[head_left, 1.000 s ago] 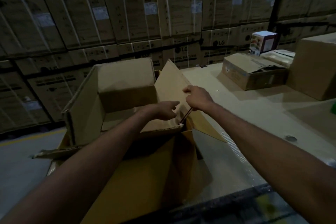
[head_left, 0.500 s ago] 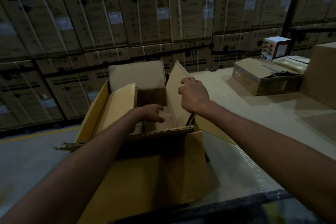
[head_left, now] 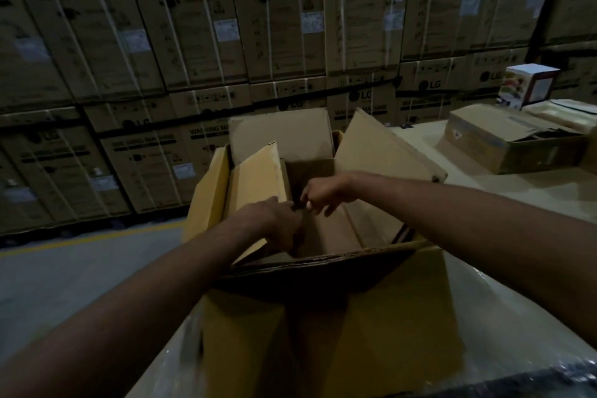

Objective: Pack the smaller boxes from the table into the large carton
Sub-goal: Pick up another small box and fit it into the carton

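Moved since the earlier view: right hand (head_left: 326, 195) had crossed from the right flap (head_left: 381, 152) to mid-opening, and the left flap (head_left: 255, 178) had swung further inward.

Item 1, 6 o'clock, nearest: large carton (head_left: 323, 317), open-topped, at the near edge of the surface (head_left: 523, 191). Corrugated board, judged light and stiff but prone to creasing at the folds.

Item 2: left hand (head_left: 277, 223), arm extended, fingers curled round the left flap's lower edge, grasping it.

Item 3: right hand, arm reaching in from 3 o'clock, fingers curled at the same edge. Whether it pinched the board could not be told through the blur.

Item 4, 2 o'clock, well apart from the carton: flat brown box (head_left: 510, 142), not yet packed, top flap loose. Judged best lifted by opposite side walls or the base, never the flap.

Item 5, behind it: white printed box (head_left: 529, 87), probably light, and its thin board crushable.

Item 6, 12 o'clock, farthest: stacked washing-machine cartons (head_left: 277, 19).
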Available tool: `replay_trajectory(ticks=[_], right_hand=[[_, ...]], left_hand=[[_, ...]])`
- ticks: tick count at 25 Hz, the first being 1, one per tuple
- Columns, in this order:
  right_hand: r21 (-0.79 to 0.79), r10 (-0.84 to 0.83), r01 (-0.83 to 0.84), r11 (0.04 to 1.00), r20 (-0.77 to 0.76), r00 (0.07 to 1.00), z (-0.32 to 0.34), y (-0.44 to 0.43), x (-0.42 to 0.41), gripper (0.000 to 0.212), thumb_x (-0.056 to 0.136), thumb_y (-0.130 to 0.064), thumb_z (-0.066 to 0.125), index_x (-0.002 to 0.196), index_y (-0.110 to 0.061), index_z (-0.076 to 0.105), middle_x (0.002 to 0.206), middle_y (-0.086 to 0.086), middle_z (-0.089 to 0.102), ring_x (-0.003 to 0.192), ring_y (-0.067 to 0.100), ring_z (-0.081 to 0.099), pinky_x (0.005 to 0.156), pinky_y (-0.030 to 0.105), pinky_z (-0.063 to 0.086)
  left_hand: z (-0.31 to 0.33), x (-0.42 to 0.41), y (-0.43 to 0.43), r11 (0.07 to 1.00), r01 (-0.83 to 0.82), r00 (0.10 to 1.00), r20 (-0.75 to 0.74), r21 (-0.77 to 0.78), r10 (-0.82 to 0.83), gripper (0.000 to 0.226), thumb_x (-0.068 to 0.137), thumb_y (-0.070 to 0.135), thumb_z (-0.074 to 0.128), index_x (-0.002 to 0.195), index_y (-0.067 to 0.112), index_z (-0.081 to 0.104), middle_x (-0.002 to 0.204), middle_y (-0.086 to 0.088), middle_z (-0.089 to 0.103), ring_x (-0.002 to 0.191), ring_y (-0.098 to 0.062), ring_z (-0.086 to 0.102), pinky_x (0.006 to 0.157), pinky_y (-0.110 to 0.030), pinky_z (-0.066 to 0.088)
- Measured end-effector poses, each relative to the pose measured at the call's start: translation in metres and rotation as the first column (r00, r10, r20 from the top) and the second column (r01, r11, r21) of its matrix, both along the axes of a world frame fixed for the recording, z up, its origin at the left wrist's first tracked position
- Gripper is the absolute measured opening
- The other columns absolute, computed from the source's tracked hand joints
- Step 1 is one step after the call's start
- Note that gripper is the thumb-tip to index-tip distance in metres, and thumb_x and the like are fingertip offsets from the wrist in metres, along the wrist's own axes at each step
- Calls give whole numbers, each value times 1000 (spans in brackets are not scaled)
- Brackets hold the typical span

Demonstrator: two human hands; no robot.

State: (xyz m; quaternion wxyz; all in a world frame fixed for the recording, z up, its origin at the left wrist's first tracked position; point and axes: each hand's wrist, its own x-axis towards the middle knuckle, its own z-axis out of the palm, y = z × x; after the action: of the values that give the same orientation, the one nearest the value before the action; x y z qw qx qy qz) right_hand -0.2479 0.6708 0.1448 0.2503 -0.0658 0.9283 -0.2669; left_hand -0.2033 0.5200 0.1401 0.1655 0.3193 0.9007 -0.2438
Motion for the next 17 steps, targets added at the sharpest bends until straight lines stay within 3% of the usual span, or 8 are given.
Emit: replay_trajectory(ticks=[3, 5, 8, 9, 11, 13, 16, 17], right_hand=[[-56, -117, 128, 990, 170, 979, -13, -29, -15, 32, 104, -20, 49, 129, -4, 61, 126, 20, 64, 116, 30, 64, 83, 44, 55], [-195, -188, 250, 948, 290, 938, -18, -52, -17, 26, 105, -24, 48, 110, -5, 65, 107, 17, 70, 100, 31, 68, 76, 46, 58], [-548, -376, 482, 684, 301, 876, -8, -89, -23, 40, 108, -43, 40, 100, -10, 63, 87, 12, 68, 79, 26, 66, 65, 40, 57], [-599, -388, 463, 653, 261, 884, -1, -100, -28, 47, 108, -50, 35, 96, -12, 61, 79, 9, 65, 69, 22, 63, 55, 33, 53], [-667, -242, 356, 655, 262, 934, 13, -122, -33, 56, 107, -58, 26, 86, -15, 55, 59, 2, 53, 46, 13, 47, 45, 22, 40], [-663, -74, 247, 706, 278, 958, 20, -140, -31, 46, 109, -48, 30, 88, -16, 54, 69, 3, 55, 50, 14, 50, 47, 24, 41], [-497, 57, 1, 868, 102, 993, 16, -158, -26, 20, 109, -29, 38, 109, -23, 57, 114, 2, 63, 99, 23, 68, 85, 38, 58], [-447, 76, -41, 894, 62, 995, 12, -161, -24, 19, 109, -27, 39, 119, -27, 56, 121, 0, 62, 106, 23, 68, 93, 42, 56]], left_hand=[[4, 11, -24, 981, 178, 977, -137, 77, -166, 42, 93, 58, 54, 131, 39, 59, 138, 3, 50, 132, -22, 38, 102, -44, 35], [13, 18, -39, 964, 186, 972, -181, 191, -152, 45, 95, 60, 52, 133, 38, 59, 143, 1, 44, 134, -22, 35, 103, -44, 33], [25, 8, -78, 875, 77, 985, -174, 477, 8, 42, 94, 62, 54, 121, 33, 68, 147, 2, 33, 131, -19, 32, 109, -45, 36], [28, 4, -93, 778, 22, 982, -158, 628, 99, 36, 92, 61, 58, 113, 32, 68, 141, 1, 34, 126, -18, 34, 108, -45, 40], [35, -4, -120, 448, -112, 939, -52, 887, 339, 33, 89, 52, 68, 108, 27, 59, 129, -1, 34, 118, -19, 41, 101, -42, 49], [44, -11, -137, 138, -256, 847, 154, 957, 508, 48, 86, 33, 77, 124, 23, 51, 139, -2, 25, 128, -28, 41, 98, -37, 53], [55, -14, -150, 94, -352, 741, 216, 931, 636, 86, 82, 12, 80, 150, 28, 31, 163, -2, -8, 148, -40, 17, 106, -49, 49], [57, -14, -149, 76, -405, 710, 260, 911, 655, 96, 83, 7, 77, 157, 29, 20, 165, -9, -6, 146, -41, 24, 102, -48, 52]])
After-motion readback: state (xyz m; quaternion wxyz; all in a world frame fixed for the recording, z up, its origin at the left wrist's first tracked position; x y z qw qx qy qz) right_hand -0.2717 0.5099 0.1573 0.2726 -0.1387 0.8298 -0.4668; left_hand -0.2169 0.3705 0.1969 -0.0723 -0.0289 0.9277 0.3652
